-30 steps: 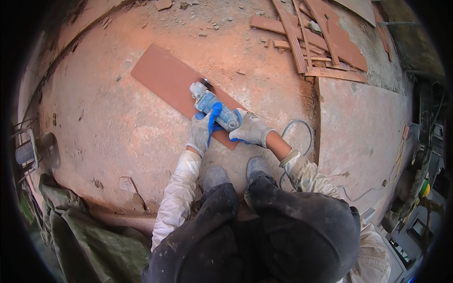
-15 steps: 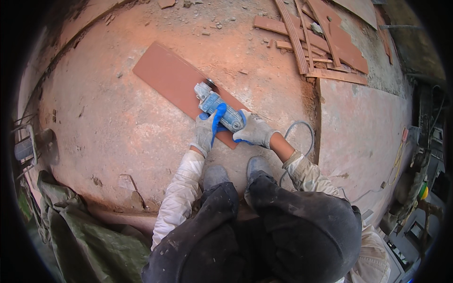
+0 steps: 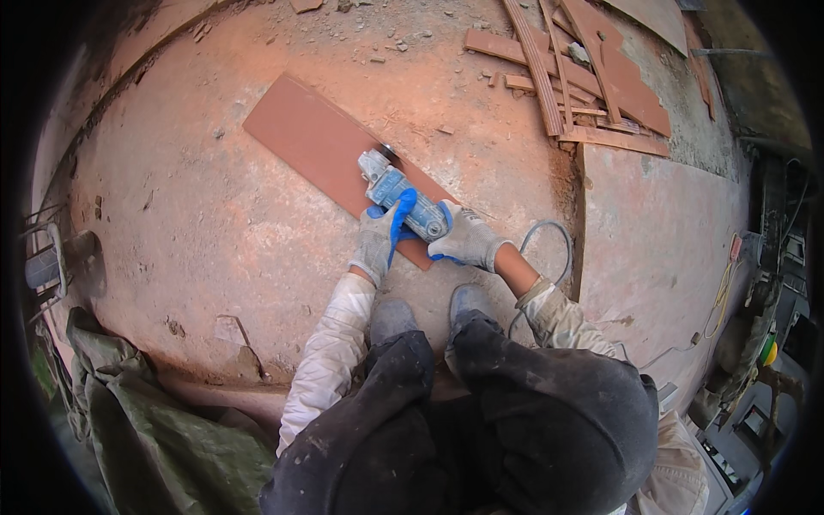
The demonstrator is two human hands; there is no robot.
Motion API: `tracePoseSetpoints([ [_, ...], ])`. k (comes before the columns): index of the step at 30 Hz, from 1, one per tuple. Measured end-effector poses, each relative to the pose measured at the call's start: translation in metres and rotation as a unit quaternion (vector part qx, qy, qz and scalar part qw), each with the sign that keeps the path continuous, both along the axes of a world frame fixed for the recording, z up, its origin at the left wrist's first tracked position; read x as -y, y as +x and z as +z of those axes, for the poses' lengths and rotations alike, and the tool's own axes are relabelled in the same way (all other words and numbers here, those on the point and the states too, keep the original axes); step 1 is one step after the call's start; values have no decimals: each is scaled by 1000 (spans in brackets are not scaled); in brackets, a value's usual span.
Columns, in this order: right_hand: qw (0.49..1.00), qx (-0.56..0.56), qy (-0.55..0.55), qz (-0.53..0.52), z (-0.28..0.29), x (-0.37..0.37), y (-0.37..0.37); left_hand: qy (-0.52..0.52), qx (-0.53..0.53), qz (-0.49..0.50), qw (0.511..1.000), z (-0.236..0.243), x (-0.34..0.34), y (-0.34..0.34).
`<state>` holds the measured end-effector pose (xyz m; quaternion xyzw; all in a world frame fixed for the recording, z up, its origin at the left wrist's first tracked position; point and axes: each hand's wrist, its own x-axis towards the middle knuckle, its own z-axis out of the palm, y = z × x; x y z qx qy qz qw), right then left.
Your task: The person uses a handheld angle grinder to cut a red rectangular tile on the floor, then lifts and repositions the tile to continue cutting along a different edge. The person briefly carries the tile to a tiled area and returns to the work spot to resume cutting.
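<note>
Head view is showing a person's two gloved hands working over a long reddish-brown board, which is lying flat on the dusty floor, slanting from the far left towards the near right. Above the near right part of this board, the person is holding a blue and grey angle grinder. Its head is pointing to the far left, and its dark disc is standing close to the far long edge of the board; from where I am standing, I cannot tell if the disc is touching.

The left hand is gripping the body of the tool from the left, with the blue-coated thumb lying along its side; its other fingers are mostly hiding underneath, so I am not seeing their exact position. The right hand is grasping the rear end from the right, its fingers curving around the casing and not spreading.

A grey cord is making a loop to the right of the right hand. Two dusty shoes are standing just on the near side of the board, and dark trousers are filling the near middle. At the far right, a heap of reddish strips and broken pieces is lying, some crossing over others. At the near left, a dark green tarpaulin is lying in folds.
</note>
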<state>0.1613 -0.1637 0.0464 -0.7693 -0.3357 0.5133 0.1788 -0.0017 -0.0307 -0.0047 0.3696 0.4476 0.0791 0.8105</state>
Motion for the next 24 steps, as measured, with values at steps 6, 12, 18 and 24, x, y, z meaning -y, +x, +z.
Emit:
tracePoseSetpoints([
  [6,1000,-14,-4,-8,1,1,0,-11,-3,10,1000,0,2,0],
  [12,1000,-20,1,2,-2,6,2,-7,-10,18,1000,-9,6,1],
  [18,1000,3,11,16,-6,11,2,-14,-5,16,1000,-20,7,1],
  [24,1000,-20,-4,-1,-7,12,1,-32,22,26,999,-14,12,0],
])
